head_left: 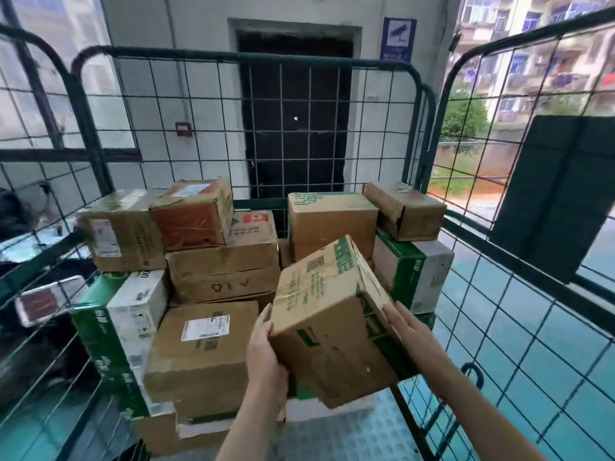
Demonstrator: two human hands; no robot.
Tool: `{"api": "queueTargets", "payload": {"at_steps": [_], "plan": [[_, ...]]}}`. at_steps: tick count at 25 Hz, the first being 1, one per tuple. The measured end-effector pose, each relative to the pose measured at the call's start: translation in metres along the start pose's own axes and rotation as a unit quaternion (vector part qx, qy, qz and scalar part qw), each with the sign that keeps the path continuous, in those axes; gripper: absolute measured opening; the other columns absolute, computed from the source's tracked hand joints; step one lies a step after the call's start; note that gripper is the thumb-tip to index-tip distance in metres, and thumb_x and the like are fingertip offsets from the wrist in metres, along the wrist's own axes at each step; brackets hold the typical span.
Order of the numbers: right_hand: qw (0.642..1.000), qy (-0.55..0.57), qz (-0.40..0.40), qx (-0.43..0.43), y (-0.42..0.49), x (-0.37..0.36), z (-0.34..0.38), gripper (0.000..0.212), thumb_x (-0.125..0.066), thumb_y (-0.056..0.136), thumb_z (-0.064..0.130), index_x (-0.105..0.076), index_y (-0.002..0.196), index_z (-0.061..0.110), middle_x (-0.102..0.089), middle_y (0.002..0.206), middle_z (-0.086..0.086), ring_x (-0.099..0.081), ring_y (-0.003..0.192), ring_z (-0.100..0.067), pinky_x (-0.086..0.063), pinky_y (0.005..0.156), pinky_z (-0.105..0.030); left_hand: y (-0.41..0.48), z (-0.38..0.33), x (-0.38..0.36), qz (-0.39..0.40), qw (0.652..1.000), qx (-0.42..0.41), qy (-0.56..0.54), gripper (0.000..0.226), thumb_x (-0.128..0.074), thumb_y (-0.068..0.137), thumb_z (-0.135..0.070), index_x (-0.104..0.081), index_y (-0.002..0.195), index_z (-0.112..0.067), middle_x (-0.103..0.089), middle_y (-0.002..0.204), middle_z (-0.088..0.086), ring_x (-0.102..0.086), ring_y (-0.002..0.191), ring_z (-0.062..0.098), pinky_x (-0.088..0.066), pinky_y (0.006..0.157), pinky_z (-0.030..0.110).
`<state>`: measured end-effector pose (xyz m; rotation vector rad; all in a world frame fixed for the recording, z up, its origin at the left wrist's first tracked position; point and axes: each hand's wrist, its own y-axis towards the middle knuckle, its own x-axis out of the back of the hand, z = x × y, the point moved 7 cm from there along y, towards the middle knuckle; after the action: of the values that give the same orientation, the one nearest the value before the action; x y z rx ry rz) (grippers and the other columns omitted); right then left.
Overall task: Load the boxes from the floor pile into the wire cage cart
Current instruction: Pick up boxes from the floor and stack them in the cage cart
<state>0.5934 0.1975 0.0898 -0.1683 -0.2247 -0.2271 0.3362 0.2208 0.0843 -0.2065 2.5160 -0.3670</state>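
- Brown cardboard box (329, 324) with green print is held tilted in the air inside the wire cart (199, 55), far corner raised, just in front of the pile of boxes (219, 261)
- Left hand (266, 354) grips the box's lower left edge, thumb lying up along the side; its fingers are hidden underneath, so they only seem to curl round the bottom
- Right hand (409, 331) presses flat against the box's right face, fingers straight
- The pile fills the back and left of the cart, stacked several high
- A big carton (199, 361) with a white label sits at the front of the pile, touching a green-and-white carton (133, 314) on its left
- Behind the cart's wire back wall stand a dark door (293, 128) and a blue sign (397, 39)
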Motion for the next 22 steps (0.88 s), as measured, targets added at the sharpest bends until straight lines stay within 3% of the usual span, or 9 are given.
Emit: {"api": "queueTargets", "payload": {"at_steps": [2,4,6,8,10,12,15,19,22], "plan": [[0.995,-0.066,-0.026,0.065,0.025,0.013,0.025,0.099,-0.059,0.072,0.085,-0.035,0.155,0.036,-0.048,0.149,-0.005,-0.059,0.112,-0.015,-0.051,0.089,-0.033,0.019,-0.015,-0.011,-0.012,0.991,-0.06,0.119,0.034,-0.037,0.109,-0.025,-0.058,0.134,-0.035,-0.061,0.129,-0.002,-0.061,0.115,0.021,-0.056,0.08,0.038],[0.987,-0.107,-0.035,0.114,0.054,0.019,0.046,0.103,-0.059,0.066,0.088,-0.039,0.153,0.038,-0.04,0.157,-0.002,-0.046,0.135,-0.02,-0.04,0.112,-0.041,0.037,-0.035,-0.026,-0.044,0.936,-0.15,0.314,0.035,-0.04,0.109,-0.027,-0.058,0.139,-0.031,-0.056,0.137,-0.006,-0.052,0.12,0.015,-0.049,0.083,0.028],[0.971,-0.164,-0.014,0.173,0.076,0.009,0.067,0.1,-0.063,0.07,0.083,-0.039,0.153,0.034,-0.025,0.165,-0.002,-0.027,0.149,-0.021,-0.027,0.121,-0.04,0.054,-0.048,-0.041,-0.055,0.885,-0.199,0.417,0.038,-0.042,0.107,-0.036,-0.065,0.133,-0.022,-0.063,0.134,-0.001,-0.056,0.122,0.02,-0.046,0.093,0.032],[0.946,-0.237,0.014,0.221,0.094,-0.015,0.085,0.091,-0.068,0.079,0.069,-0.035,0.155,0.032,-0.009,0.169,-0.003,-0.018,0.152,-0.023,-0.026,0.119,-0.038,0.065,-0.061,-0.061,-0.018,0.89,-0.194,0.413,0.057,-0.039,0.099,-0.063,-0.069,0.125,-0.023,-0.07,0.121,-0.008,-0.061,0.119,0.018,-0.046,0.098,0.033],[0.935,-0.258,0.038,0.242,0.107,-0.038,0.095,0.092,-0.066,0.079,0.071,-0.031,0.156,0.034,-0.002,0.17,-0.002,-0.019,0.153,-0.024,-0.029,0.121,-0.041,0.071,-0.076,-0.077,0.028,0.916,-0.202,0.345,0.071,-0.04,0.084,-0.083,-0.057,0.135,-0.037,-0.063,0.121,-0.028,-0.054,0.128,0.01,-0.04,0.111,0.035],[0.933,-0.238,0.044,0.268,0.123,-0.05,0.114,0.094,-0.066,0.077,0.072,-0.032,0.156,0.034,-0.002,0.17,-0.002,-0.019,0.153,-0.023,-0.03,0.121,-0.041,0.073,-0.105,-0.094,0.047,0.896,-0.245,0.368,0.07,-0.058,0.084,-0.073,-0.042,0.145,-0.043,-0.055,0.12,-0.035,-0.05,0.129,0.005,-0.037,0.109,0.03],[0.906,-0.263,0.036,0.328,0.147,-0.066,0.159,0.092,-0.075,0.081,0.056,-0.029,0.158,0.034,0.002,0.17,-0.003,-0.019,0.153,-0.023,-0.028,0.121,-0.039,0.088,-0.164,-0.103,0.008,0.833,-0.315,0.455,0.094,-0.08,0.083,-0.038,-0.024,0.158,-0.037,-0.048,0.129,-0.025,-0.047,0.123,0.006,-0.038,0.105,0.026],[0.87,-0.334,0.032,0.362,0.18,-0.094,0.229,0.088,-0.073,0.087,0.047,-0.024,0.159,0.034,0.007,0.169,-0.009,-0.033,0.147,-0.032,-0.034,0.117,-0.041,0.131,-0.232,-0.119,0.017,0.731,-0.326,0.599,0.111,-0.089,0.068,-0.051,-0.028,0.159,-0.03,-0.039,0.152,-0.009,-0.043,0.133,0.014,-0.035,0.116,0.034],[0.849,-0.382,0.042,0.362,0.206,-0.112,0.255,0.087,-0.071,0.088,0.05,-0.024,0.159,0.032,0.004,0.169,-0.01,-0.04,0.143,-0.032,-0.037,0.116,-0.043,0.17,-0.257,-0.119,-0.001,0.656,-0.311,0.687,0.124,-0.091,0.058,-0.058,-0.027,0.158,-0.025,-0.039,0.157,0.006,-0.041,0.14,0.024,-0.034,0.119,0.044]]}}
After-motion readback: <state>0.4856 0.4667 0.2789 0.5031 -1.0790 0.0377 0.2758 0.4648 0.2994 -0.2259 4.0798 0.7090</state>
